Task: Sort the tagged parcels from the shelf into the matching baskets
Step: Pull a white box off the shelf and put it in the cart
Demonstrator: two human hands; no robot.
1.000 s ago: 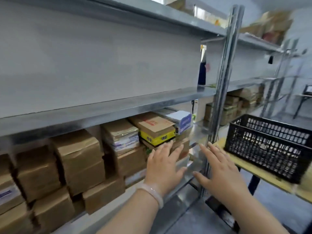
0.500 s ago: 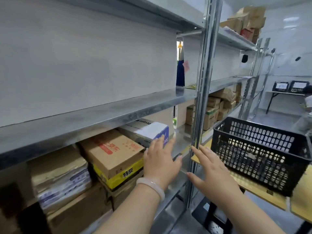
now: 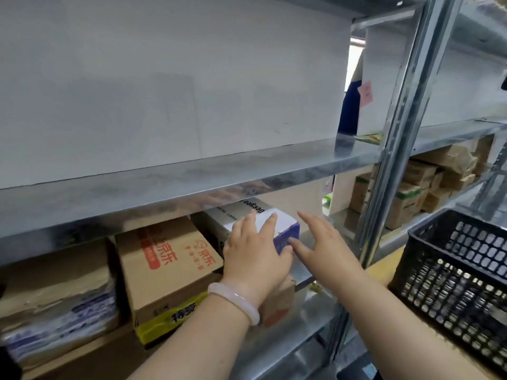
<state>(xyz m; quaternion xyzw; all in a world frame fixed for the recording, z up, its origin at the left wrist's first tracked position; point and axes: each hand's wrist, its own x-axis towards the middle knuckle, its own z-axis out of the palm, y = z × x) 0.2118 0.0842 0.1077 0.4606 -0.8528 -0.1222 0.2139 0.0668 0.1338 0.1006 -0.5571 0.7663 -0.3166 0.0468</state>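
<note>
The parcel is a white-and-grey box with a purple front face and dark print on top. It lies on the lower shelf, right of a brown carton with red print.

- The left hand rests on the parcel's top with its fingers straight.
- The right hand is open with fingers spread, just right of the parcel. Its thumb touches the purple face.

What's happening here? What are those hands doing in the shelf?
A person is sorting parcels. The left hand lies on a white and purple box on the metal shelf, and the right hand is open just beside it. The box has not been lifted yet. A black basket waits to the right.
</note>
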